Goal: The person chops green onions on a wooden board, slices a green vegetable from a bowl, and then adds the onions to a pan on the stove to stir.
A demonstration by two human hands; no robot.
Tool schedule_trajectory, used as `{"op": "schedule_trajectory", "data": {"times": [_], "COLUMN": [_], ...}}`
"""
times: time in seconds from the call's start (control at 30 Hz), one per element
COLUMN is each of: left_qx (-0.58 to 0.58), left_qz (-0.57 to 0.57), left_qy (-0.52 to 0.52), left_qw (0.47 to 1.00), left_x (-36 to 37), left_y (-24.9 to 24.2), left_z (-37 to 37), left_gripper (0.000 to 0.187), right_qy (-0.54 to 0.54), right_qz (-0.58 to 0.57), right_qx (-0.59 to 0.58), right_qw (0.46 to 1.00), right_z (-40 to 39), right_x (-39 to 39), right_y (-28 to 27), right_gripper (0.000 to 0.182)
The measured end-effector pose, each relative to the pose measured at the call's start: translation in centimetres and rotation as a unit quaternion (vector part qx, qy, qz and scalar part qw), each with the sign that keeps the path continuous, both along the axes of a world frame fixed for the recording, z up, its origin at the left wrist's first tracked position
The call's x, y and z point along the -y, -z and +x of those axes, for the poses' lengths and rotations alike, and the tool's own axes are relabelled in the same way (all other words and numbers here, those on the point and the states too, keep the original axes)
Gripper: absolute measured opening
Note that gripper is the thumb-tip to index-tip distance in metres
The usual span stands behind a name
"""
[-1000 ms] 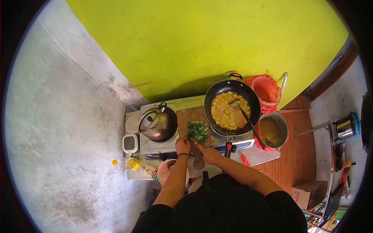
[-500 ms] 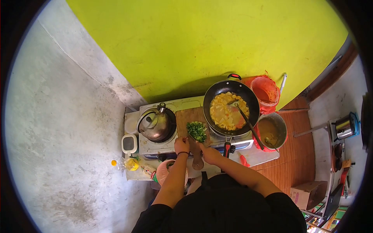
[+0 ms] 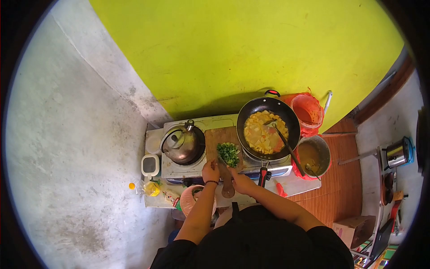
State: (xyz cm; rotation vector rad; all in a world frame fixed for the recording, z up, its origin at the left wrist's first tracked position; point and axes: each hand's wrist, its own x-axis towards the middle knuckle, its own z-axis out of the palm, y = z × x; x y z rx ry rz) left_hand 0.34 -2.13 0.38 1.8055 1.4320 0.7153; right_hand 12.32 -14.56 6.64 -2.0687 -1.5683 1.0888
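Observation:
A wooden cutting board (image 3: 216, 136) with a long handle lies across the middle of the stove. Chopped green leaves (image 3: 228, 154) are heaped on its right half. My left hand (image 3: 210, 172) is closed at the near left edge of the board, beside the handle. On the other side of the handle, my right hand (image 3: 242, 183) is closed. A thin knife blade (image 3: 221, 160) shows between my hands at the near edge of the leaves; its handle is hidden, seemingly in my right hand.
A metal kettle (image 3: 182, 145) stands on the left burner. To the right, a black wok (image 3: 292, 121) holds yellow food and a ladle (image 3: 284, 140). Beyond it are a red-lined bucket (image 3: 307, 110) and a pot of brownish liquid (image 3: 329, 154). A pink basin (image 3: 188, 201) sits close to my left forearm.
The view has shifted slightly, so the stove and its contents sit a little lower and further right. Both hands stay at the near end of the cutting board.

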Motion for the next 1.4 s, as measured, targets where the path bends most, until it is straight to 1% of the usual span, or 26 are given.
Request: {"op": "schedule_trajectory", "data": {"times": [0.27, 0.37, 0.47, 0.57, 0.67, 0.7, 0.77, 0.87, 0.9, 0.97, 1.0, 1.07, 1.13, 1.17, 1.23, 1.3, 1.37, 1.4], "left_qx": [0.043, 0.039, 0.063, 0.059, 0.013, -0.003, 0.008, 0.006, 0.002, -0.032, -0.048, -0.127, -0.184, -0.203, -0.231, -0.248, -0.324, -0.362], "left_qz": [0.013, 0.022, 0.039, -0.025, -0.014, -0.011, -0.031, -0.044, -0.045, -0.073, -0.085, -0.069, -0.057, -0.055, -0.094, -0.178, -0.170, -0.165], "left_qy": [-0.007, -0.015, -0.046, -0.099, -0.131, -0.140, -0.154, -0.159, -0.157, -0.123, -0.104, 0.022, 0.118, 0.150, 0.155, 0.102, 0.157, 0.182], "left_qw": [0.999, 0.999, 0.996, 0.993, 0.991, 0.990, 0.988, 0.986, 0.987, 0.989, 0.990, 0.989, 0.974, 0.966, 0.956, 0.947, 0.917, 0.899], "left_x": [0.5, 1.4, 2.3, 3.9, 5.8, 6.5, 7.6, 8.7, 8.9, 8.8, 8.6, 8.1, 8.0, 8.2, 8.3, 8.7, 8.5, 8.2], "left_y": [0.4, -1.2, -0.5, -0.3, -0.5, -0.5, -0.3, 0.5, 0.9, 2.7, 3.9, 7.0, 9.3, 10.4, 10.1, 8.9, 5.7, 4.8], "left_z": [-3.5, -5.5, -8.3, -11.4, -14.0, -14.7, -15.7, -16.4, -16.6, -16.9, -16.9, -17.1, -16.8, -16.5, -15.4, -14.3, -13.7, -13.5], "left_gripper": [0.023, 0.021, 0.019, 0.019, 0.017, 0.017, 0.016, 0.016, 0.016, 0.016, 0.016, 0.018, 0.019, 0.019, 0.018, 0.016, 0.023, 0.027], "right_qy": [-0.010, -0.041, -0.101, -0.174, -0.204, -0.214, -0.231, -0.252, -0.247, -0.232, -0.225, -0.208, -0.213, -0.215, -0.213, -0.210, -0.207, -0.200], "right_qz": [0.000, 0.022, 0.060, -0.027, -0.087, -0.084, -0.079, -0.061, -0.083, -0.128, -0.134, -0.146, -0.143, -0.141, -0.109, -0.088, -0.077, -0.076], "right_qx": [-0.017, -0.018, -0.052, -0.046, -0.060, -0.048, -0.023, -0.032, -0.035, -0.039, -0.048, -0.065, -0.041, -0.029, -0.010, -0.003, -0.006, -0.007], "right_qw": [1.000, 0.999, 0.992, 0.983, 0.973, 0.972, 0.970, 0.965, 0.965, 0.963, 0.964, 0.965, 0.966, 0.966, 0.971, 0.974, 0.975, 0.977], "right_z": [-1.6, -2.6, -4.3, -6.0, -7.5, -7.9, -8.6, -9.1, -9.3, -9.4, -9.3, -9.0, -8.7, -8.6, -8.2, -7.8, -7.3, -7.1], "right_x": [0.5, 1.0, 1.4, 1.4, 1.4, 1.5, 1.8, 2.0, 1.8, 1.6, 1.7, 2.1, 2.3, 2.5, 3.1, 3.8, 4.2, 4.3], "right_y": [-1.9, -1.4, -1.3, -3.2, -3.1, -2.6, -1.3, -1.2, -1.8, -3.5, -3.3, -2.7, -2.7, -2.7, -1.8, -1.0, -0.8, -0.9], "right_gripper": [0.069, 0.069, 0.068, 0.067, 0.067, 0.067, 0.069, 0.070, 0.070, 0.070, 0.070, 0.070, 0.069, 0.068, 0.069, 0.069, 0.070, 0.070]}}
